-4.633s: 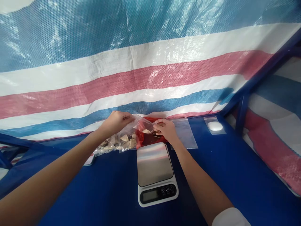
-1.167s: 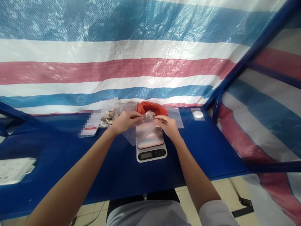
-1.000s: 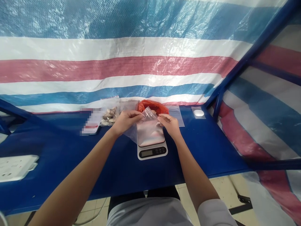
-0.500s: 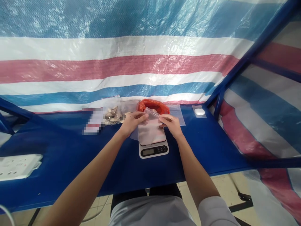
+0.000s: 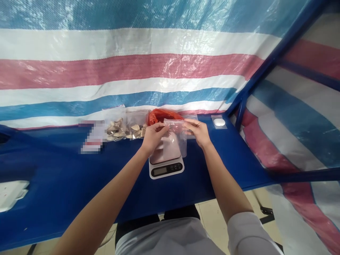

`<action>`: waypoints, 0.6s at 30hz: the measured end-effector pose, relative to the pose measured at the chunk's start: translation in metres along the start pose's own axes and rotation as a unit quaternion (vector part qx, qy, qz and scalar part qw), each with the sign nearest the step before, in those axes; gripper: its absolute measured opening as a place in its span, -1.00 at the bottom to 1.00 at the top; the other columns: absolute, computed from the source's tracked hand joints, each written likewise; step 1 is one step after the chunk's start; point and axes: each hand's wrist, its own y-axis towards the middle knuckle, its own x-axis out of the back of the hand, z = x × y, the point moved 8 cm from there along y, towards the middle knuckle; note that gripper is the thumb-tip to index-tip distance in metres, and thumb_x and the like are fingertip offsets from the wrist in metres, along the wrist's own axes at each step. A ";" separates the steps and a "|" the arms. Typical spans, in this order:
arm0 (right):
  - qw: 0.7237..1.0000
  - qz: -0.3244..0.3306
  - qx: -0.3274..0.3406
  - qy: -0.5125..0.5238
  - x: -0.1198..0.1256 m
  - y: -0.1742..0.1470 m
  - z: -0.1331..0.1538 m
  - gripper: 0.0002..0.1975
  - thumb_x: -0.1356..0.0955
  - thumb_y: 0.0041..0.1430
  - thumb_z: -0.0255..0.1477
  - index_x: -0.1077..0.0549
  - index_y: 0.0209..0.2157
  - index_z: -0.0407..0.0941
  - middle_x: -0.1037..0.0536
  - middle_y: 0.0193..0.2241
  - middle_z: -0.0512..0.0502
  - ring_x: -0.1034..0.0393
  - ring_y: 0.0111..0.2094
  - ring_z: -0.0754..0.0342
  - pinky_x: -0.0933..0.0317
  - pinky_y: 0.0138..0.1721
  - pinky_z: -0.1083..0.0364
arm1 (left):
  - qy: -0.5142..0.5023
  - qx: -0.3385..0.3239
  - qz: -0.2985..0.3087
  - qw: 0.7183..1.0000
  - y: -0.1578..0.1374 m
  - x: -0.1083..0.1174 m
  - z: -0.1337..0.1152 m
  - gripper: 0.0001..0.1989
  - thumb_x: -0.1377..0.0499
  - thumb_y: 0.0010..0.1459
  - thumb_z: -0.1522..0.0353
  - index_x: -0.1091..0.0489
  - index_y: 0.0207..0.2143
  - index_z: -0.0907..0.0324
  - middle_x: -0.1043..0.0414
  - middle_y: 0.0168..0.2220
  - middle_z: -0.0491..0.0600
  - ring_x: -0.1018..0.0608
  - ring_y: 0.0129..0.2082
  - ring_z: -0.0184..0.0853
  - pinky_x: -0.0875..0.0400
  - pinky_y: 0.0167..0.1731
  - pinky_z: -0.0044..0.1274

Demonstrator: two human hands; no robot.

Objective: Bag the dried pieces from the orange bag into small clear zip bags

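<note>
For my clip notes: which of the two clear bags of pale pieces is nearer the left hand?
The right bag of the pair, beside the red bag and next to the left hand; the left bag lies farther off.

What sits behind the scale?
A red plastic bag, partly covered by the left hand and the held clear bag; what lies inside it cannot be made out.

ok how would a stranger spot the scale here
Start at the blue table below the striped sheet. On it, in front of the red bag, the scale sits below the clear bag between left hand and right hand. Unlike the filled bags to its left, it is rigid and white-framed, with a display and buttons.
</note>
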 end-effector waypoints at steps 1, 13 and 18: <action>1.000 0.001 -0.001 -0.004 0.006 0.004 0.003 -0.51 -0.60 -0.21 -0.17 -0.61 -0.20 -0.08 -0.67 -0.31 -0.06 -0.62 -0.27 -0.03 -0.51 -0.22 0.02 | 0.023 -0.004 -0.002 1.000 0.002 -0.002 -0.001 -0.67 -0.32 0.09 0.12 -0.54 -0.30 0.22 -0.59 -0.37 0.01 -0.57 -0.37 -0.26 -0.47 -0.24 -0.43; 0.997 -0.049 -0.023 -0.063 0.090 0.065 0.021 -0.69 -0.60 -0.13 -0.41 -0.58 -0.30 -0.16 -0.65 -0.40 -0.10 -0.58 -0.39 0.06 -0.50 -0.38 0.13 | 0.413 -0.287 0.139 0.853 -0.008 -0.100 -0.034 -0.81 -0.10 0.30 0.40 -0.49 -0.13 0.20 -0.52 -0.07 0.17 -0.55 -0.04 -0.10 -0.43 0.02 -0.28; 0.988 -0.056 -0.021 -0.142 0.089 0.085 0.022 -0.84 -0.53 -0.03 -0.53 -0.59 -0.34 -0.19 -0.62 -0.46 -0.06 -0.54 -0.46 0.11 -0.47 -0.48 0.18 | 0.533 -0.284 0.210 0.769 -0.007 -0.140 -0.015 -0.80 -0.10 0.31 0.39 -0.48 -0.11 0.26 -0.51 -0.07 0.20 -0.56 -0.05 -0.06 -0.46 -0.03 -0.27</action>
